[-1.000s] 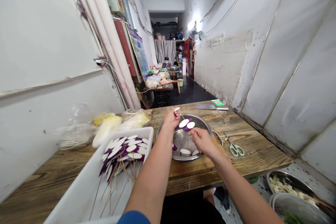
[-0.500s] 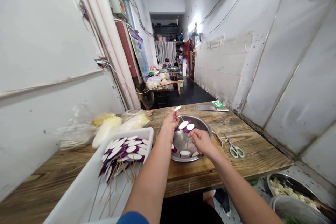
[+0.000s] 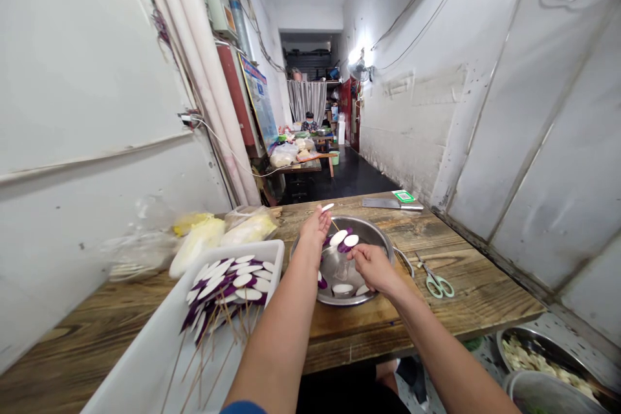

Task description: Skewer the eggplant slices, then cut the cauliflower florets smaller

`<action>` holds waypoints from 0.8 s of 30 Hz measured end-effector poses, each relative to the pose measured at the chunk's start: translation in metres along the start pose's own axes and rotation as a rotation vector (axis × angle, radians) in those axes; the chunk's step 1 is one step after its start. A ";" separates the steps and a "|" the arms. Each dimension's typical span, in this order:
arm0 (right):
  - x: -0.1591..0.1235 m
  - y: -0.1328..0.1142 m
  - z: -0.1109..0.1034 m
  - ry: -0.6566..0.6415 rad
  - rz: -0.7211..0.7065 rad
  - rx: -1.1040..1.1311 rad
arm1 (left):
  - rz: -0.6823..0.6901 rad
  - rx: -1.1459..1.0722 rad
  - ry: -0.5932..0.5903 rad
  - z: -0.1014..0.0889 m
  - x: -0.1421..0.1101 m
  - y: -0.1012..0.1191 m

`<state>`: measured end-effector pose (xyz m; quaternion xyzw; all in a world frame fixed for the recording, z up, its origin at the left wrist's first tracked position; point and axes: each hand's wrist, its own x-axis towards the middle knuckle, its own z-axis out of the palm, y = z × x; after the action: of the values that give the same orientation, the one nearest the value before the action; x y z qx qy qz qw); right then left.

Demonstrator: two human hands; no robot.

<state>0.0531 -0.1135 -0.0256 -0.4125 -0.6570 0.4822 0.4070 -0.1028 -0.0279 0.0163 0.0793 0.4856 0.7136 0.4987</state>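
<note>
My left hand (image 3: 315, 228) is raised over the far left rim of a steel basin (image 3: 387, 237), closed on a white oval eggplant slice (image 3: 327, 207). Over the basin, my right hand (image 3: 373, 265) pinches a thin wooden skewer (image 3: 334, 225) that carries white, purple-skinned eggplant slices (image 3: 338, 238). The skewer's bare tip points up and left toward my left hand, below the held slice. A few loose slices (image 3: 342, 288) lie in the basin. At left, a white plastic tray (image 3: 140, 343) holds a pile of skewered eggplant slices (image 3: 242, 280).
Scissors (image 3: 438, 283) with pale green handles lie right of the basin. A cleaver (image 3: 388, 204) and a green code card (image 3: 403, 196) lie at the table's far edge. Plastic bags (image 3: 250, 225) stand behind the tray. Lower right, a bowl of cut pieces (image 3: 543, 362). A person (image 3: 309, 121) sits far back.
The slice in my left hand has tipped flatter. The scene sits slightly lower in view; my right hand keeps its grip on the skewer.
</note>
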 end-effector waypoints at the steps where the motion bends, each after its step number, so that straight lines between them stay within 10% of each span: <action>1: 0.000 0.000 0.000 0.000 0.006 0.003 | -0.003 -0.003 -0.003 0.000 -0.001 0.000; 24: 0.001 -0.002 -0.001 -0.036 0.099 0.094 | 0.000 -0.025 -0.038 0.003 -0.007 0.001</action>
<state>0.0537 -0.1129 -0.0232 -0.4159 -0.6197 0.5395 0.3897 -0.0981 -0.0317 0.0216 0.0866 0.4669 0.7180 0.5089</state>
